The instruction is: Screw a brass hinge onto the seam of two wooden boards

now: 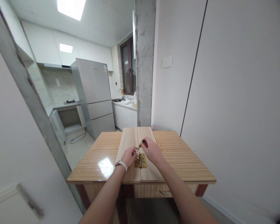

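A brass hinge (143,161) lies open across the seam between two pale wooden boards (128,137), with screw heads showing on its right leaf. My right hand (151,150) is closed around the yellow and black handle of a screwdriver (142,142), whose shaft slants down to the left toward the hinge's upper left part. My left hand (129,156), with a pale band on its wrist, has its fingers pinched by the screwdriver's tip at the left leaf. Whatever those fingertips hold is too small to make out.
Beneath the boards stands a striped wooden table (189,155) with a drawer at its front. A pale wall (224,93) rises on the right. Beyond the doorway are a grey refrigerator (95,84) and a sink counter (123,112).
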The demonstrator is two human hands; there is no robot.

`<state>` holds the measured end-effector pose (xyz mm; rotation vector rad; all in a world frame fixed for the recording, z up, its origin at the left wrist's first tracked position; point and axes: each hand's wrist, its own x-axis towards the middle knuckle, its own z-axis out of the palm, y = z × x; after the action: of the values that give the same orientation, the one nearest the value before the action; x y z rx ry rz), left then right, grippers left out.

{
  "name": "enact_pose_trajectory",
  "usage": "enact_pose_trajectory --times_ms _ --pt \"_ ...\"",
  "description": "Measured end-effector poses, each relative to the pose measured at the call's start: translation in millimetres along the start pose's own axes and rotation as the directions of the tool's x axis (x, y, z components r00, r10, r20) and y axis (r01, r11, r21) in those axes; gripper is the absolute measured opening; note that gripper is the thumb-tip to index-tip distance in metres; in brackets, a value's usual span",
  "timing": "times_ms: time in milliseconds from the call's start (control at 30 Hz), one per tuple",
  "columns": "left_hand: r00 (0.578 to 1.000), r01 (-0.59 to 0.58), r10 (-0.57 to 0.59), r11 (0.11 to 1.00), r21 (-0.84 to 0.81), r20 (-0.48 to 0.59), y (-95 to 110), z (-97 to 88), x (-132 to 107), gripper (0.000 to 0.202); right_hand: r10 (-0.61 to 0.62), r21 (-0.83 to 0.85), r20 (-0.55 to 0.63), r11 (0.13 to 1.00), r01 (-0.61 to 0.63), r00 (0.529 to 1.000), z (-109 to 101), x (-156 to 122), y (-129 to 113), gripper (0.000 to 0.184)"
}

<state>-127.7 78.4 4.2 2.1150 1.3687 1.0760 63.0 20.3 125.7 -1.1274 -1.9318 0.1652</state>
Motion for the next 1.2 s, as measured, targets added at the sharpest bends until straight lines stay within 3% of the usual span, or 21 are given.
enact_pose_trajectory --times_ms 200,567,833,933,1067,1200 --pt "1.0 0.004 -0.003 0.998 0.063 -0.021 5.3 1.3 4.5 0.013 0.029 0.052 0.0 0.998 -0.028 1.0 0.1 -4.0 -2.1 0.009" --pt "0.993 0.108 -0.092 0.966 0.235 -0.081 -10.9 -8.2 0.6 0.02 0.154 0.072 -0.078 0.986 -0.148 0.985 -15.3 -17.7 29.1 0.016" --pt "0.999 0.048 -0.043 0.952 0.303 -0.024 0.5 -9.6 -15.4 0.038 0.16 0.016 -0.045 0.987 -0.16 0.986 -23.7 -25.7 49.8 0.015" --pt "1.0 0.004 -0.013 0.95 0.311 0.027 11.2 -10.1 -25.7 0.05 0.153 0.024 -0.041 0.988 -0.152 0.987 -21.6 -26.2 51.3 0.016" --pt "0.993 -0.045 0.004 0.939 0.341 0.121 24.0 -15.3 -36.2 0.079 0.149 0.019 -0.033 0.989 -0.149 0.988 -18.8 -24.2 51.0 0.016" --pt "0.983 -0.069 0.003 0.934 0.351 0.185 30.1 -19.9 -40.3 0.085 0.149 0.003 -0.031 0.989 -0.149 0.988 -17.8 -21.6 49.3 0.016"
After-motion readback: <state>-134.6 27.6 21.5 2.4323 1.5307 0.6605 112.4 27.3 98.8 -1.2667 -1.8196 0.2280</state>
